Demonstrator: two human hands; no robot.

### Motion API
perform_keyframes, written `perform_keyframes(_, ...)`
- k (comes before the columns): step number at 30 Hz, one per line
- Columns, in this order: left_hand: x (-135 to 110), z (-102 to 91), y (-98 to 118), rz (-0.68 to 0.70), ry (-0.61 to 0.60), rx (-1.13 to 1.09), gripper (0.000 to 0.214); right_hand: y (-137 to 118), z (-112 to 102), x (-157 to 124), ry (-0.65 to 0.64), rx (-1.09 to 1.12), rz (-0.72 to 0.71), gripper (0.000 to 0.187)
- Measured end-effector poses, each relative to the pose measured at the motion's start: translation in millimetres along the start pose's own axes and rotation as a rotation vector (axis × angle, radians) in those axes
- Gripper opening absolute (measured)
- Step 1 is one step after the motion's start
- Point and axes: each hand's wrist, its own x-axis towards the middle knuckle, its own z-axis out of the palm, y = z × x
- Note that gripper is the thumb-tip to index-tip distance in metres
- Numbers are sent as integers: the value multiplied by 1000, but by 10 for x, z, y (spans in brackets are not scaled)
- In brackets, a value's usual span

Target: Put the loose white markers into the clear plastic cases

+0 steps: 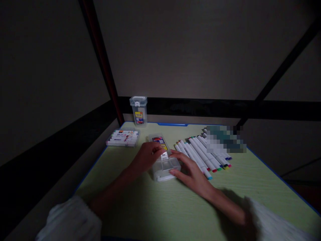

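Observation:
A clear plastic box (165, 167) with a white latch and a yellow, red and blue label lies on its side on the table, its lid end toward me. My left hand (149, 154) is closed at the box's left side, fingers curled by the latch. From the right, my right hand (193, 170) grips the lid end, thumb on the near side and fingers by the latch. Whether the latch is fastened I cannot tell. Just right of the box lie several white markers (198, 154) with coloured ends, side by side.
A similar clear box (138, 112) stands upright at the back left of the green table (150, 211). In front of it lies a flat clear case of white markers (122, 137). A blurred-out greenish patch (223, 137) covers something at the back right. Walls rise behind and to the left.

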Motion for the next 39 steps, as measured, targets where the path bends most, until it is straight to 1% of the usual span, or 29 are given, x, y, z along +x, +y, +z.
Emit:
perform_keyframes(2, 5, 27, -55, 2, 70, -111, 18, -2, -4, 5, 13, -30, -25, 31)
perform_keyframes(6, -49, 93, -133, 56, 223, -220, 12, 36, -13, 2, 53, -119, -80, 31)
perform_keyframes(7, -68, 108, -148, 68, 249, -242, 10, 54, -14, -1, 64, -143, -88, 32)
perform_keyframes(9, -101, 137, -171, 86, 277, -274, 13, 90, -16, -11, 83, -195, -100, 35)
perform_keyframes(11, -124, 167, -185, 86, 285, -285, 17, 117, -16, -22, 89, -256, -113, 38)
perform_keyframes(17, -121, 247, -227, 18, 297, -277, 15, 124, -28, -45, 36, -440, -166, 39)
perform_keyframes(23, -96, 272, -274, -13, 323, -359, 22, 111, -72, -76, 52, -455, -264, 36)
perform_keyframes(28, -114, 279, -278, -29, 338, -397, 25, 66, -90, -81, 33, -485, -374, 31)
perform_keyframes(31, -128, 267, -283, 6, 320, -386, 23, 40, -94, -81, 9, -483, -370, 27)
perform_keyframes(34, -140, 252, -290, 78, 285, -345, 19, 20, -107, -87, -20, -471, -368, 20)
perform_keyframes(37, -148, 254, -297, 128, 252, -297, 23, 11, -123, -96, -26, -487, -382, 15)
perform_keyframes(39, -149, 269, -304, 134, 238, -277, 27, 11, -129, -102, -31, -507, -401, 15)
